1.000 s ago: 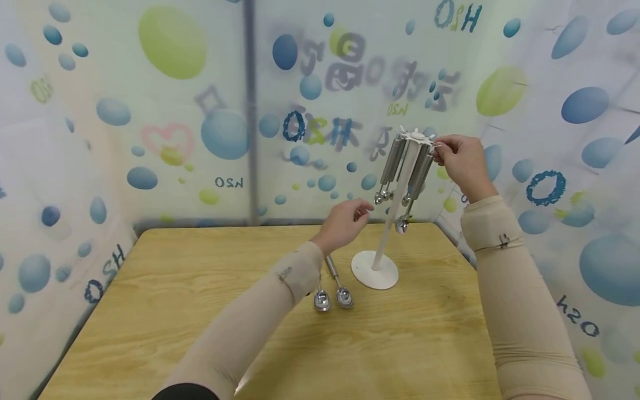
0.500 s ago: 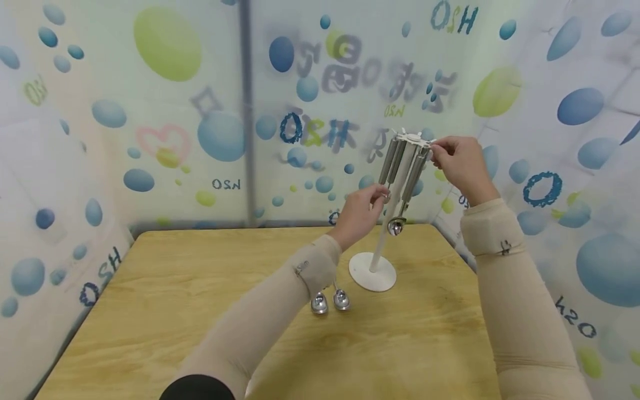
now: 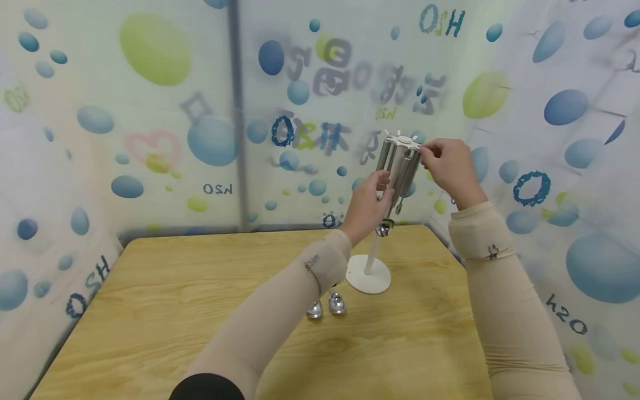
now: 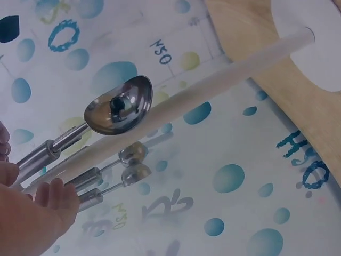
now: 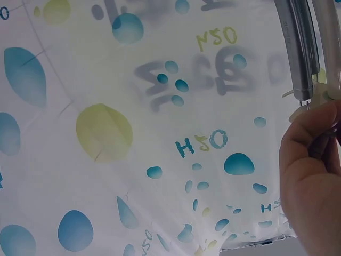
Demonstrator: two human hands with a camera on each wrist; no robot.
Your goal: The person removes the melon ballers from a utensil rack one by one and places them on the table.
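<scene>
A white stand with a round base and hooks at its top bears several metal scoops, hung with handles upward. One scoop with a larger bowl hangs lowest; in the left wrist view its bowl lies across the white pole, with two smaller bowls below. My left hand is beside the hanging handles, fingers relaxed and thumb apart; in the left wrist view its fingers overlap the handles. My right hand pinches a hook at the stand's top, and in the right wrist view a scoop handle hangs near those fingertips.
Two more scoops lie on the wooden table; the bowl of one shows plainly, while the left forearm hides their handles. A patterned curtain surrounds the table at the back and sides.
My left hand has moved up and right to the hanging scoops. The larger-bowled scoop has shifted left relative to the pole as the rack turned. My right hand keeps pinching the rack's top.
</scene>
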